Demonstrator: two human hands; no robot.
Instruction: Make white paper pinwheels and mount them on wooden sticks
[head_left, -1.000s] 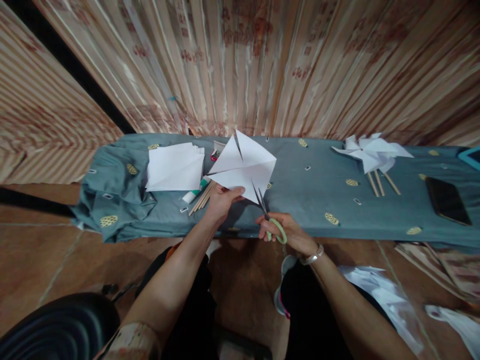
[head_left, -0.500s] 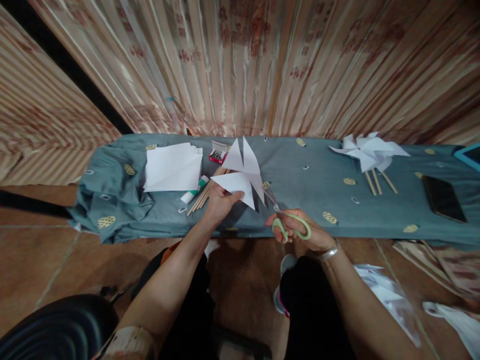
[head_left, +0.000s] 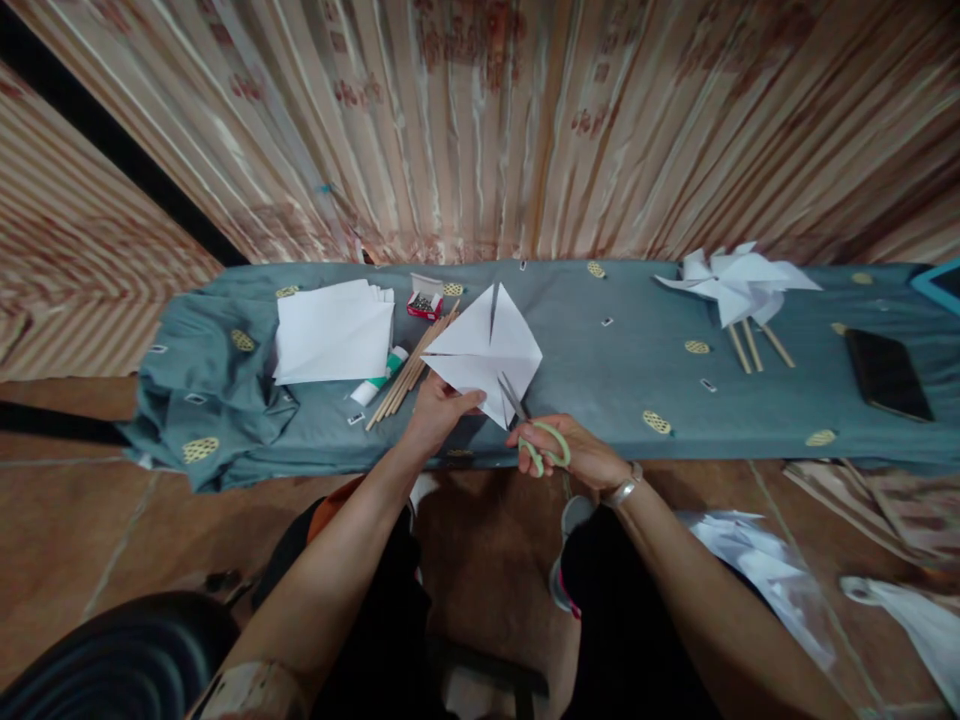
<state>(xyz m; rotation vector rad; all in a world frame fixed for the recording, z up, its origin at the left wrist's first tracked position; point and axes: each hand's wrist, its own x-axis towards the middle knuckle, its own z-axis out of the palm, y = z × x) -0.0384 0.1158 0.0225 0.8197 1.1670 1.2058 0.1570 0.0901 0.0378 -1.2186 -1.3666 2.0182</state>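
Note:
My left hand [head_left: 439,410] pinches the near edge of a white square paper sheet [head_left: 487,350] that has slits cut in from its corners, holding it above the bench. My right hand [head_left: 574,452] grips green-handled scissors [head_left: 534,430]; their blades point up and left into the sheet's near corner. Both hands hover at the front edge of a long bench draped in a blue-grey cloth [head_left: 600,370].
On the cloth lie a stack of white paper [head_left: 334,330], a glue stick [head_left: 379,378], wooden sticks [head_left: 409,372], a small red pin box [head_left: 424,300], finished paper pinwheels [head_left: 739,290] and a black phone [head_left: 889,375]. Paper scraps [head_left: 757,560] litter the floor at right.
The scissors drew away from the paper to the right, then came back to its near corner. My left hand turned the sheet, which now lies flatter and more spread out.

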